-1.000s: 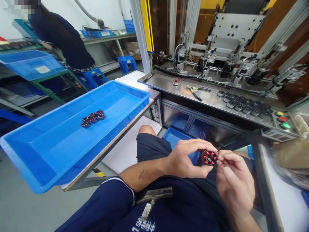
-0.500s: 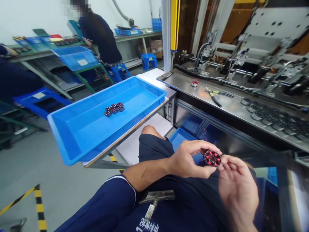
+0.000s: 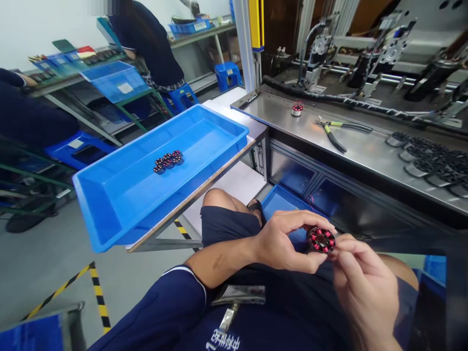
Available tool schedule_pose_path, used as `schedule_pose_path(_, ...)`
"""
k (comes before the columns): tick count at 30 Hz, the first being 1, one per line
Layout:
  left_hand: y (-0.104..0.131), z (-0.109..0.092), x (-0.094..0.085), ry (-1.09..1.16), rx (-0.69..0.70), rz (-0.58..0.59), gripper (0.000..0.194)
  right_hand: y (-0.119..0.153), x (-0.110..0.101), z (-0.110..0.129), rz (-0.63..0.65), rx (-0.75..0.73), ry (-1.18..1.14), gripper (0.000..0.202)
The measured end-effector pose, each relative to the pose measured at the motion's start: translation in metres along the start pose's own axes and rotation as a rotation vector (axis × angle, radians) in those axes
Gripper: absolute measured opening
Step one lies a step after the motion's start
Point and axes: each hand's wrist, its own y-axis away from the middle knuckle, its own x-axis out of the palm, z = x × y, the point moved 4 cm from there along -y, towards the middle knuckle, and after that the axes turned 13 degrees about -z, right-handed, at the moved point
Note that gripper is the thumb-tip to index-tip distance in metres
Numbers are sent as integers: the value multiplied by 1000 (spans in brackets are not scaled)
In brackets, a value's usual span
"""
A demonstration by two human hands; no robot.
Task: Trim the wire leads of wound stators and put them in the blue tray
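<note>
My left hand [image 3: 288,241] grips a round black part with red windings [image 3: 321,240] between thumb and fingers, its wound face showing. At that part's right edge is my right hand [image 3: 365,282], thumb and index finger pinched together; whatever lies between them is too small to make out. Several similar wound parts [image 3: 168,162] sit grouped in the blue tray [image 3: 127,195] at the left. On the metal ledge [image 3: 274,109] stand one red-wound part with a silver rim [image 3: 297,109] and pliers with green and black handles [image 3: 334,130].
Several black ring-shaped parts [image 3: 420,163] crowd the ledge's right end. Behind it is machinery [image 3: 321,53]. A blue bin [image 3: 281,200] lies low beyond my hands. A person in dark clothes [image 3: 149,44] sits at a far bench; another person's sleeve [image 3: 10,78] shows at far left.
My right thumb and fingers have closed together at the part's edge. The view has shifted, so the ledge and pliers appear larger. The wound part remains in my left hand.
</note>
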Motion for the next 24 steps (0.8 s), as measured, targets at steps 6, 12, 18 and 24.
schedule_pose_path(6, 0, 0, 1, -20, 11, 13, 38, 0, -4, 8, -53, -209, 44, 10)
schedule_pose_path(12, 3, 2, -4, 46, -132, 24, 43, 0, -5, 13, 97, -301, 76, 21)
schedule_pose_path(18, 5, -4, -7, 54, -117, 6, 42, -3, 7, 32, 96, -576, 191, 19)
schedule_pose_path(24, 5, -17, -10, -44, 87, -119, 42, 18, 20, 33, 79, -620, 139, 26)
